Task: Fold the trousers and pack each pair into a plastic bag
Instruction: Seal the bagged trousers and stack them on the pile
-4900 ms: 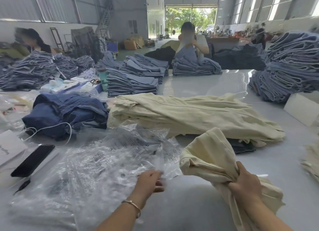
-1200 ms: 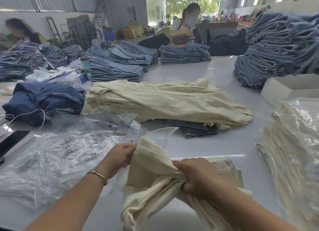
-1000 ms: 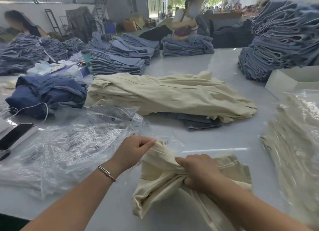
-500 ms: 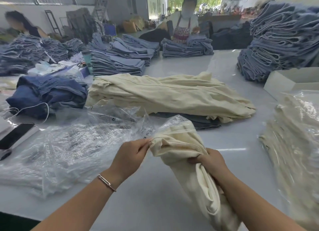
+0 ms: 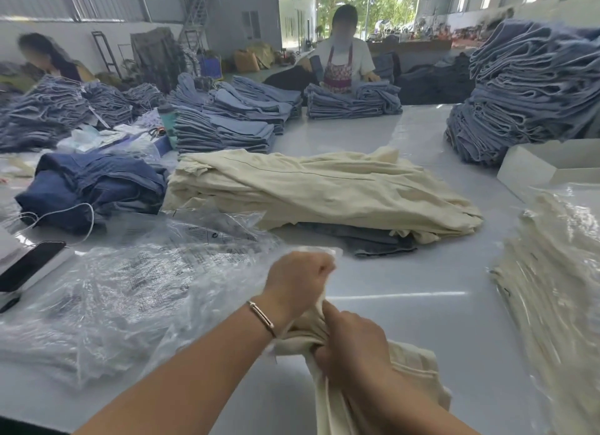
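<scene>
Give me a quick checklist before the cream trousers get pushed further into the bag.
1. Left hand grips the plastic bag's edge: ok.
2. Right hand grips the bunched cream trousers: ok.
3. Trousers neatly folded: not ok, the cloth is scrunched at the grip.
4. Trousers inside the bag's mouth: cannot tell, the left hand hides the opening.
5. Bare table beyond the hands to lay the pack down: ok.
6. Phone apart from the bag being filled: ok, it lies at the far left edge.
</scene>
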Demonstrator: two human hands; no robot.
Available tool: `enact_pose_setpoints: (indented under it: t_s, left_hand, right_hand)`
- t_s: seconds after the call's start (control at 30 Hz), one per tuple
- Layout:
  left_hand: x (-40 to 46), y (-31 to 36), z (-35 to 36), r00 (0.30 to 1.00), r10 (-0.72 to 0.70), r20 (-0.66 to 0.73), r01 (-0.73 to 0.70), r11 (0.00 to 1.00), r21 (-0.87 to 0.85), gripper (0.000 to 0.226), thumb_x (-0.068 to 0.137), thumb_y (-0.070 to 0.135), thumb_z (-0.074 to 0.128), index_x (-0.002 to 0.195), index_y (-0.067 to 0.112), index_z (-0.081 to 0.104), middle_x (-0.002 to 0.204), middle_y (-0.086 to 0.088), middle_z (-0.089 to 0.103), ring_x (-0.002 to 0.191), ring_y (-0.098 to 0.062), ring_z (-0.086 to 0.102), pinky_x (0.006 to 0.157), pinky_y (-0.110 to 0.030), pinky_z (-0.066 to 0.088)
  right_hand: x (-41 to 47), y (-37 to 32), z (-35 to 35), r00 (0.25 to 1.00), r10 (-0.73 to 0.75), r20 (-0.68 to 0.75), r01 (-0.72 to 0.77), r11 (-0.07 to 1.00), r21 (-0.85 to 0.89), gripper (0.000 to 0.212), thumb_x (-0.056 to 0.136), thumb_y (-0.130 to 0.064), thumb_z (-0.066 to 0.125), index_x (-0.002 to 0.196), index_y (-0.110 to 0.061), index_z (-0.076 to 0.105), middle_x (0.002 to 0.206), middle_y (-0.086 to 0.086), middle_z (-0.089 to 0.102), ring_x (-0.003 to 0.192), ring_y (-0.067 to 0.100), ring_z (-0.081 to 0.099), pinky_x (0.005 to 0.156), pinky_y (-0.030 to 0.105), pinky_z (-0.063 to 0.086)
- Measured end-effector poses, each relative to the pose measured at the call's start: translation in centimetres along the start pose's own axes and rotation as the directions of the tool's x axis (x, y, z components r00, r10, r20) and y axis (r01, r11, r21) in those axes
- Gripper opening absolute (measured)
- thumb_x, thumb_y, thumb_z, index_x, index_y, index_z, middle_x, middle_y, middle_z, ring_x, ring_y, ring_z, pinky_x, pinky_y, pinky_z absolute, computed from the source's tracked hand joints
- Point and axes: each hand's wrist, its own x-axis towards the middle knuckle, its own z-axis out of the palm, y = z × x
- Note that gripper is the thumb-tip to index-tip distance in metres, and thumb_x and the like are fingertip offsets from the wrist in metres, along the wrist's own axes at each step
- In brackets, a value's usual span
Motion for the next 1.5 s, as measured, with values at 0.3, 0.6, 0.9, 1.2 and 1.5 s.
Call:
enact_pose_setpoints:
  t_s: [0.3, 0.6, 0.9, 1.2, 1.5]
  left_hand:
    - [-7.1, -1.2, 0.4, 0.928, 0.342, -0.151, -0.340, 0.940, 0.040, 0.045, 0.070, 0.021, 0.067, 0.114, 0.029, 0.067, 0.089, 0.007, 0.067, 0.075, -0.016, 0.064, 0.059, -0.026, 0.051]
    - [-5.1, -8.0, -0.7, 0.918, 0.009, -0.396, 0.032, 0.995, 0.095, 0.022, 0.080, 0.034, 0.064, 0.090, 0.014, 0.059, 0.093, -0.002, 0.052, 0.087, -0.019, 0.052, 0.065, -0.028, 0.048]
    - [-6.5, -7.1, -2.4, 0.916, 0.192, 0.353, -0.169, 0.981, -0.096, 0.016, 0.069, 0.033, 0.048, 0.071, 0.018, 0.041, 0.061, -0.004, 0.051, 0.056, -0.018, 0.044, 0.053, -0.031, 0.034]
    - [-1.8, -6.4, -5.4, 0.956, 0.280, 0.085, -0.274, 0.959, -0.070, 0.063, 0.071, 0.063, 0.049, 0.128, 0.038, 0.041, 0.124, 0.019, 0.041, 0.116, -0.003, 0.036, 0.098, -0.021, 0.033]
    - [1.9, -4.1, -1.1, 0.942, 0.334, 0.006, -0.334, 0.942, -0.020, 0.017, 0.090, 0.019, 0.048, 0.100, 0.016, 0.061, 0.092, -0.004, 0.058, 0.087, -0.025, 0.058, 0.069, -0.033, 0.042]
  right_hand:
    - [0.0, 2.9, 1.4, 0.892, 0.369, 0.263, -0.370, 0.258, 0.892, 0.021, 0.076, -0.004, 0.076, 0.084, -0.020, 0.066, 0.083, 0.001, 0.069, 0.080, 0.012, 0.069, 0.063, 0.018, 0.054]
    - [2.2, 0.8, -1.1, 0.938, 0.286, 0.197, -0.323, 0.510, 0.797, 0.034, 0.055, -0.044, 0.063, 0.083, -0.026, 0.069, 0.076, -0.008, 0.071, 0.078, 0.014, 0.067, 0.078, 0.038, 0.054]
    - [5.0, -0.4, -0.1, 0.852, 0.516, 0.089, -0.340, 0.415, 0.844, 0.011, 0.086, -0.013, 0.059, 0.089, -0.006, 0.053, 0.083, 0.007, 0.056, 0.078, 0.023, 0.054, 0.081, 0.041, 0.048]
    - [6.2, -4.4, 0.3, 0.898, 0.441, -0.005, -0.260, 0.539, 0.801, 0.019, 0.087, -0.012, 0.060, 0.069, -0.017, 0.061, 0.069, -0.002, 0.065, 0.070, 0.008, 0.061, 0.068, 0.029, 0.051]
    - [5.9, -6.8, 0.0, 0.891, 0.416, -0.180, -0.274, 0.811, 0.516, 0.011, 0.092, -0.038, 0.049, 0.098, -0.029, 0.052, 0.093, -0.005, 0.068, 0.092, 0.017, 0.065, 0.070, 0.029, 0.046]
